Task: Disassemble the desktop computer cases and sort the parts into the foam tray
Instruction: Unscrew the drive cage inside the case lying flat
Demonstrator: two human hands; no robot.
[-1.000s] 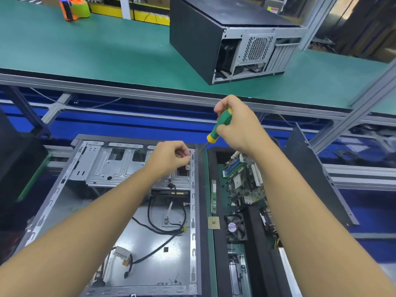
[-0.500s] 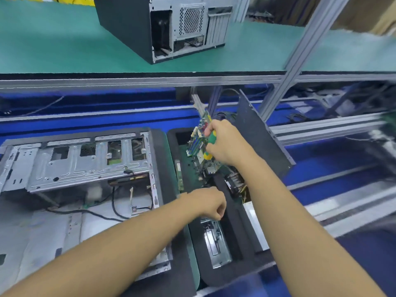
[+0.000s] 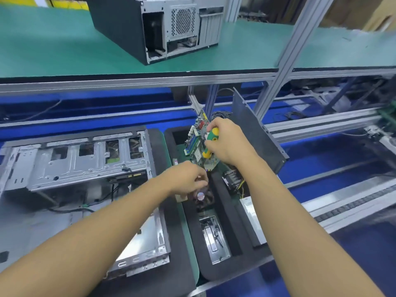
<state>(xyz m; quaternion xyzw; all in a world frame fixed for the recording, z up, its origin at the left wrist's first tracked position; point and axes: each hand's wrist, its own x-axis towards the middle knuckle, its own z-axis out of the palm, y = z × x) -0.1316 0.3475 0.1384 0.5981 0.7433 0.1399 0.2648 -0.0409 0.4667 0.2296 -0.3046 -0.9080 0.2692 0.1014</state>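
Over the foam tray (image 3: 227, 266), right of the open case (image 3: 75, 166): right hand (image 3: 228, 144) clenched round a green-yellow screwdriver (image 3: 211, 141), beside the motherboard (image 3: 198, 146) (standing tilted in the tray's far slot). Left hand (image 3: 186, 179) lower, fingers curled above the fan (image 3: 203, 202); possibly pinching something small, blur prevents telling. Second case (image 3: 154, 28) sits well apart on the green shelf (image 3: 53, 50) behind.

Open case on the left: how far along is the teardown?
Done: motherboard and fan already sit in the foam tray. In hand: right hand grips the screwdriver; left hand hovers over the fan pocket, contents unclear. Left: cables in the open case; second case on the shelf looks unopened.
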